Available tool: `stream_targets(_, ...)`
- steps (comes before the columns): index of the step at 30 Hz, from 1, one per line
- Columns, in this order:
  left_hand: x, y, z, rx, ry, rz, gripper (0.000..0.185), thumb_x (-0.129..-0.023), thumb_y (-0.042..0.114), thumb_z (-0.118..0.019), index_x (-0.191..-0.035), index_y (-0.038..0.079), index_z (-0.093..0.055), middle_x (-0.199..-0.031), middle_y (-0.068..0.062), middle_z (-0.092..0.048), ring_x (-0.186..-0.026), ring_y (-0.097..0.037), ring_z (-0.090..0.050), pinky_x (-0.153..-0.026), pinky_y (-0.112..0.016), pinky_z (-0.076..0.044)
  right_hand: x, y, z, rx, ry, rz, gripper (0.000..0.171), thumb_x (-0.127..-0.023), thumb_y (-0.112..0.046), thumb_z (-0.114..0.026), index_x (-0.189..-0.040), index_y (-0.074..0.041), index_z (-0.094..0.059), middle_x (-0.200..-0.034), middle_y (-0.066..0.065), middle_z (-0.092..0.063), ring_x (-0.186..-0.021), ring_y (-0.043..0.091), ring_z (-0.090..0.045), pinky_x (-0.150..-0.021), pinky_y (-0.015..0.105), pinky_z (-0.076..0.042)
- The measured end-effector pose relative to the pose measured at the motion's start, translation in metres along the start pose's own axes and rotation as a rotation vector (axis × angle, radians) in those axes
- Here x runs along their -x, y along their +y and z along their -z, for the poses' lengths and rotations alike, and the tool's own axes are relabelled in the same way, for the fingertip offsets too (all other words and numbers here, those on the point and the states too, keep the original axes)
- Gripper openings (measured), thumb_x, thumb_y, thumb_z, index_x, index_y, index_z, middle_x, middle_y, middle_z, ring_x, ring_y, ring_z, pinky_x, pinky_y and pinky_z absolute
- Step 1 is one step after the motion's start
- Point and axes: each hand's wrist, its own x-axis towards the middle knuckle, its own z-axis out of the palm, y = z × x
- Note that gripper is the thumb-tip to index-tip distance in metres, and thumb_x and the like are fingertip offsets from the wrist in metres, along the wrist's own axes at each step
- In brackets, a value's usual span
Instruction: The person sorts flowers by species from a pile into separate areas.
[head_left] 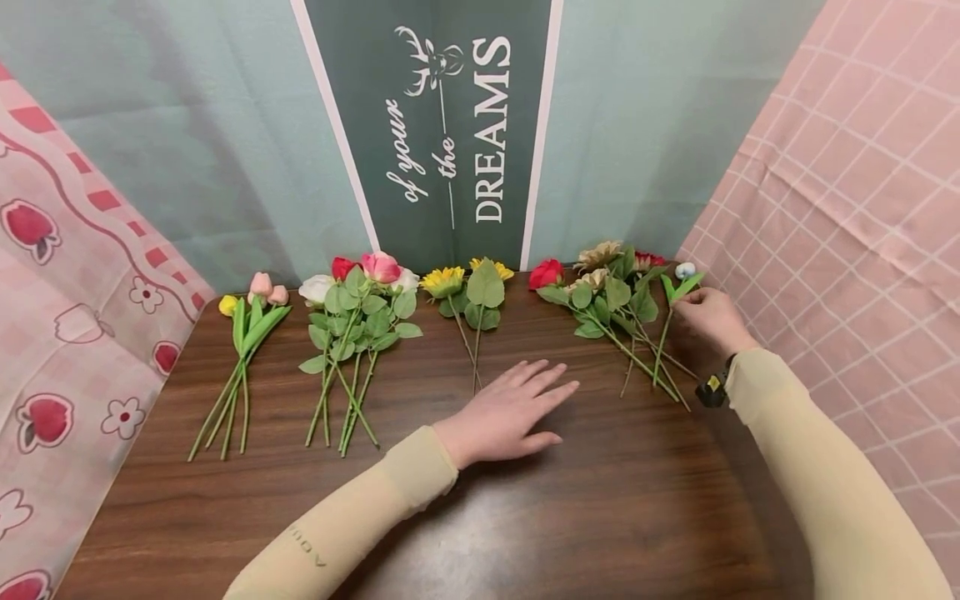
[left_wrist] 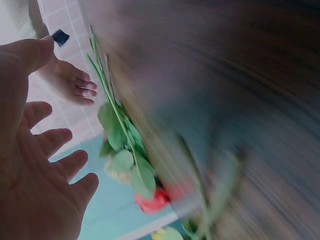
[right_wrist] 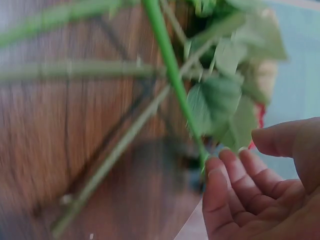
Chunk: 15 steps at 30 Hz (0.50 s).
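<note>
My left hand lies flat and open on the brown table, fingers spread, just below the stems of two sunflowers. In the left wrist view its palm holds nothing. My right hand is at the right edge of a mixed bunch of red and beige flowers. Its loosely curled fingertips touch the green stem of a small white bud. The thumb stands apart from the stem.
Pink and yellow tulips lie at the far left, with a bunch of red, pink and white roses beside them. A green poster and cloth backdrops close off the back and sides. Bare wood fills the table's near half.
</note>
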Motion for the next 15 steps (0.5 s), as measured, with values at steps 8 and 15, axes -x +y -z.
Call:
stream_targets(8, -0.037, 0.020, -0.011, -0.042, -0.051, -0.011, 0.074, -0.103, 0.057, -0.050, -0.164, 0.023, -0.025, -0.169, -0.006, -0.022, -0.154, -0.027, -0.020, -0.126, -0.041, -0.011, -0.016, 0.013, 0.000, -0.221, -0.145, -0.224, 0.046, -0.103, -0.026, -0.061, -0.119, 0.017, -0.060, -0.083, 0.009, -0.074, -0.075, 0.018, -0.070, -0.073, 0.034, -0.061)
stream_targets(15, -0.046, 0.029, -0.020, -0.048, -0.072, -0.016, 0.073, -0.103, 0.056, -0.052, -0.164, 0.024, -0.027, -0.169, -0.005, -0.023, -0.153, -0.028, -0.023, -0.125, -0.042, -0.016, -0.023, 0.015, -0.006, -0.372, -0.172, -0.338, 0.028, -0.100, -0.023, -0.066, -0.105, 0.005, -0.063, -0.073, 0.000, -0.071, -0.065, 0.009, -0.070, -0.066, 0.026, -0.060)
